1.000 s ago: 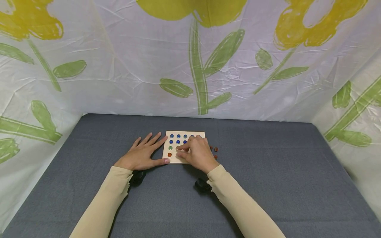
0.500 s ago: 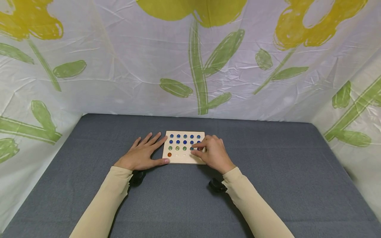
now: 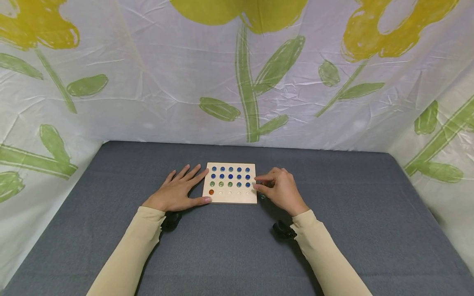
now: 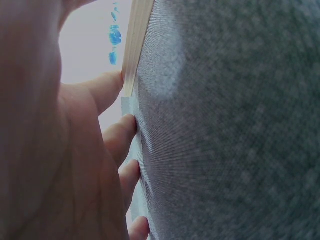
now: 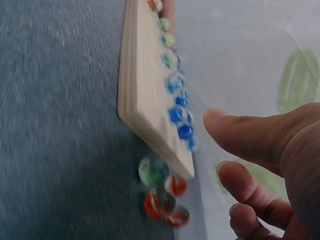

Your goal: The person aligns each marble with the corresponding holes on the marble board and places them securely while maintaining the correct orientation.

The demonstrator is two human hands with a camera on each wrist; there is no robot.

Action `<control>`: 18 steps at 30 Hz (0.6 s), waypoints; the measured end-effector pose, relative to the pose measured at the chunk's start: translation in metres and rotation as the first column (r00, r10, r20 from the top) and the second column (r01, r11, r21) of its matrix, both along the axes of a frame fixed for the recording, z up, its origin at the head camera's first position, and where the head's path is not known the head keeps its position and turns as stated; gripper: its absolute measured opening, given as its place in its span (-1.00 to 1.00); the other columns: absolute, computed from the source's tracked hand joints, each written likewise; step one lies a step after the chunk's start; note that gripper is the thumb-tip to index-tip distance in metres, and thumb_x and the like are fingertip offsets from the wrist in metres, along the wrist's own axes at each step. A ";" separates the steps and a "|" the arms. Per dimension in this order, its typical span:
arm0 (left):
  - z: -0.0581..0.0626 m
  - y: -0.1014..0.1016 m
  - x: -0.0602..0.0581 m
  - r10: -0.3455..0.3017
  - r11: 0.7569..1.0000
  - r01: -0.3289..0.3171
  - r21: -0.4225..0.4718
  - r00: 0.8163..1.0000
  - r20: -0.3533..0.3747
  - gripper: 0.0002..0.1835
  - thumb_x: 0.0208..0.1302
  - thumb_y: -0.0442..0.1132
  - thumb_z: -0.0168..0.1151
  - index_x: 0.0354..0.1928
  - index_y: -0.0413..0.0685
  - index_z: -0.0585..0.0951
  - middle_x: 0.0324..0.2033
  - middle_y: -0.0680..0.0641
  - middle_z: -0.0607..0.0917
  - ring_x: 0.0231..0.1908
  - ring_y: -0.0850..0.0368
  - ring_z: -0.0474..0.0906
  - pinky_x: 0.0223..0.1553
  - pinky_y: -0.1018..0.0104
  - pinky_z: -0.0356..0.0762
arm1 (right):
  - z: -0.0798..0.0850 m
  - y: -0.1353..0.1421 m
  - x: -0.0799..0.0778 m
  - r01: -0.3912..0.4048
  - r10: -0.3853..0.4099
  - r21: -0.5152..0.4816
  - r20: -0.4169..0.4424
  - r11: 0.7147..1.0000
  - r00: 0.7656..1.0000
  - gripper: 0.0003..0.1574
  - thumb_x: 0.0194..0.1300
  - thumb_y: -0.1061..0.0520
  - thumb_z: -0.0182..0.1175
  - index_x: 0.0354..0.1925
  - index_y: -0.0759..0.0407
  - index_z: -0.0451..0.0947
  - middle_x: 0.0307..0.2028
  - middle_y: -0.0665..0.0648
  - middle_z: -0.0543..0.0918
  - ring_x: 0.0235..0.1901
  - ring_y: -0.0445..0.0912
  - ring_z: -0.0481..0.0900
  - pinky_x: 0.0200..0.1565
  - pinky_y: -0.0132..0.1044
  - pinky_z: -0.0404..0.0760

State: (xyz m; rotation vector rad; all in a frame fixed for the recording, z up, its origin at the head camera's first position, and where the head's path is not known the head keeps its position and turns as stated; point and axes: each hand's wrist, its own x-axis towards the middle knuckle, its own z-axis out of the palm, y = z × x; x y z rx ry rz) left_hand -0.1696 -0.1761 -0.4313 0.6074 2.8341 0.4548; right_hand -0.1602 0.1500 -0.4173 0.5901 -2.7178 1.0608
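A: Start at the far left. What's there?

B: A white sheet [image 3: 22, 113] with a yellow flower [image 3: 55, 35] high up. It runs along the sides and back, meeting a dark grey cloth [image 3: 111, 176] spread over the whole table.

A: And the left hand [image 3: 175, 193]?

B: Flat on that cloth, fingers spread, gripping nothing. Thumb and forefinger touch the left edge of a pale wooden board [image 3: 229, 200].

A: Where's the board exactly?

B: Lying flat around the middle of the table. Blue marbles [image 3: 230, 176] and green marbles [image 3: 221, 184] sit in its upper rows; an orange marble [image 3: 211, 192] starts the bottom one, with bare hollows after it.

A: The right hand [image 3: 279, 191]?

B: At the board's right edge, thumb and fingertips apart, no marble visible between them. Loose marbles [image 5: 152, 171], green and reddish, lie just beside that edge.

A: Farther right?

B: More cloth, then the sheet's green leaves [image 3: 426, 118].
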 end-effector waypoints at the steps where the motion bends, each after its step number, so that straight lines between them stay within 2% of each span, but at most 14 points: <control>1: 0.000 0.000 0.000 0.000 1.000 0.000 0.001 1.000 0.000 0.06 0.23 0.48 0.17 0.63 0.15 0.09 0.59 -0.14 0.03 0.56 -0.27 -0.18 0.44 -0.40 -0.29 | 0.000 0.003 0.000 0.008 -0.008 -0.001 0.006 1.000 1.000 -0.72 0.15 0.16 0.54 -0.13 0.19 0.82 -0.47 -0.02 0.57 -0.45 -0.09 0.42 -0.17 -0.09 0.39; 4: -0.001 0.000 0.000 -0.001 1.000 0.001 0.005 1.000 -0.001 0.06 0.23 0.49 0.16 0.63 0.14 0.09 0.59 -0.14 0.03 0.56 -0.27 -0.18 0.44 -0.40 -0.29 | 0.000 0.010 -0.001 0.030 -0.030 0.000 0.035 1.000 0.999 -0.70 0.16 0.16 0.53 -0.10 0.18 0.81 -0.44 -0.01 0.59 -0.44 -0.08 0.43 -0.13 -0.05 0.42; 9: -0.002 0.000 -0.001 -0.006 1.000 0.006 0.005 1.000 -0.007 0.06 0.23 0.49 0.16 0.63 0.15 0.09 0.59 -0.14 0.03 0.56 -0.27 -0.18 0.44 -0.40 -0.29 | 0.001 0.020 -0.002 0.056 -0.056 0.008 0.071 0.998 0.996 -0.70 0.18 0.13 0.52 -0.08 0.14 0.82 -0.37 0.02 0.64 -0.36 -0.03 0.48 -0.31 -0.13 0.47; 18: -0.002 0.000 0.000 0.000 1.000 0.000 0.004 1.000 0.006 0.06 0.24 0.48 0.16 0.63 0.15 0.08 0.59 -0.14 0.02 0.56 -0.27 -0.20 0.45 -0.39 -0.32 | -0.001 0.039 -0.008 0.085 -0.085 0.004 0.098 0.996 0.992 -0.67 0.16 0.17 0.53 -0.07 0.17 0.81 -0.34 0.06 0.67 -0.40 -0.07 0.46 -0.36 -0.19 0.45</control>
